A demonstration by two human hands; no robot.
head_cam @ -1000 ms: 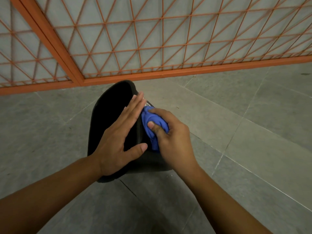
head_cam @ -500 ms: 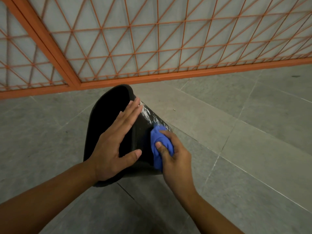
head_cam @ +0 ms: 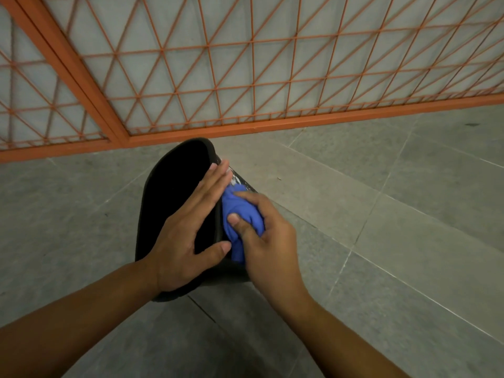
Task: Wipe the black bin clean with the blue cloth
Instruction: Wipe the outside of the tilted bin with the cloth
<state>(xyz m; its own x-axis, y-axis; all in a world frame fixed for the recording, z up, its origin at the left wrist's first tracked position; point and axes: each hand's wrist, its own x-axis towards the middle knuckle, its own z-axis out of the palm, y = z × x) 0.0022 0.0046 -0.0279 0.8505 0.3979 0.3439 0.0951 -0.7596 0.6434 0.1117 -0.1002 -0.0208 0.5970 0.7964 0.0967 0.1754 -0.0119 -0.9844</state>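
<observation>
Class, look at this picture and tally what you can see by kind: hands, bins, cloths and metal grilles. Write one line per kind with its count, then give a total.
Hands: 2, the left hand flat on the bin and the right hand gripping the cloth
Bins: 1, the black bin
Cloths: 1, the blue cloth
Grilles: 1, the orange grille
Total: 5

Two bare arms come in from the bottom of the frame. No sleeves show. The left hand and right hand have short nails.
</observation>
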